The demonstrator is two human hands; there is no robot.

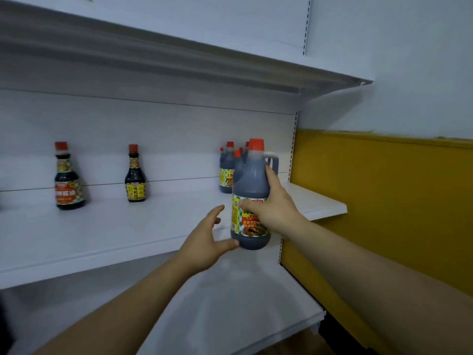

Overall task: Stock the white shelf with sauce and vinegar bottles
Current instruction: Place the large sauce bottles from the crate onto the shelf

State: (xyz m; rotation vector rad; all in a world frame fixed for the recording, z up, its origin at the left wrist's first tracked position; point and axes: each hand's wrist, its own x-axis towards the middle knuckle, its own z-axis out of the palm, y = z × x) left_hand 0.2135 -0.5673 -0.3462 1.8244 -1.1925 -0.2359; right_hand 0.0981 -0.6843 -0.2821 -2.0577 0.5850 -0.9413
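Your left hand point(204, 242) is spread and relaxed, its thumb touching the base of the big dark plastic sauce jug with red cap and side handle point(252, 175). Your right hand point(273, 208) grips that jug around its checked label, upright at the front edge of the white metal shelf point(102, 234), near its right end. Just behind it stands a cluster of matching dark jugs point(226, 172). Farther left, well apart, stand a small yellow-labelled dark bottle point(135, 175) and a small red-labelled dark bottle point(67, 178).

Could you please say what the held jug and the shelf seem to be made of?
Jug: probably plastic, slightly matte, with a moulded handle and dark sauce showing through. Shelf: likely painted metal, smooth white with soft sheen, though the look leaves coated board open.
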